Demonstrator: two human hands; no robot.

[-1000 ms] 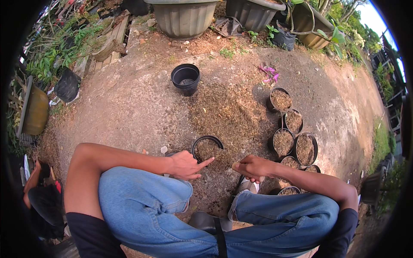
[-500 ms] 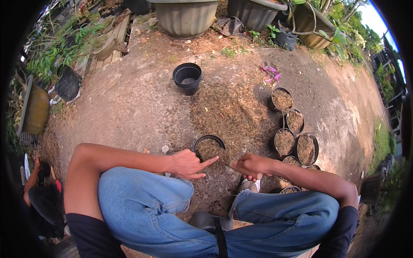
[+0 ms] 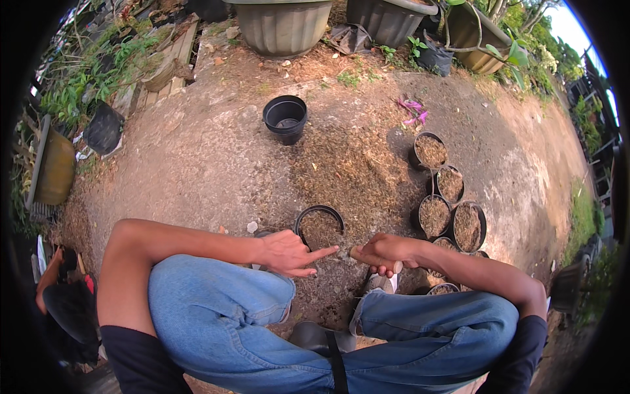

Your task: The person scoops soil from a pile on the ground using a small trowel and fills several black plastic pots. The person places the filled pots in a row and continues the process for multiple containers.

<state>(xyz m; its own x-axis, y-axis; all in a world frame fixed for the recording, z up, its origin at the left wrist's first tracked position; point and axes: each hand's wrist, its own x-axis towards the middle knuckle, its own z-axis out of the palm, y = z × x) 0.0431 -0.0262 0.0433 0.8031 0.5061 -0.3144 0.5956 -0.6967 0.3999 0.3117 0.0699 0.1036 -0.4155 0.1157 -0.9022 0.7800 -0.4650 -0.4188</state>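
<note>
A black plastic pot [image 3: 304, 222], part filled with brown loose soil mix [image 3: 321, 229], stands on the ground in front of me. My left hand [image 3: 287, 253] is at the pot's near left edge with its fingers apart. Its index finger stretches along the near side of the rim and touches or nearly touches it. Just right of the pot, my right hand [image 3: 384, 252] is closed around a light wooden handle [image 3: 398, 266], whose end shows below my fingers. I cannot make out the tool's working end. Beyond the pot spreads a pile of the same mix [image 3: 351, 174].
Several filled black pots [image 3: 434, 217] stand close together at my right. Empty nested black pots [image 3: 286, 119] stand farther ahead. Large planters [image 3: 282, 29] line the far edge, near purple petals [image 3: 413, 111]. Another person's arm [image 3: 51, 279] shows at far left.
My left index finger has shifted slightly right and nearer to me. More of the pot's right rim shows, with less mix over it. My right hand has barely moved, still holding the handle.
</note>
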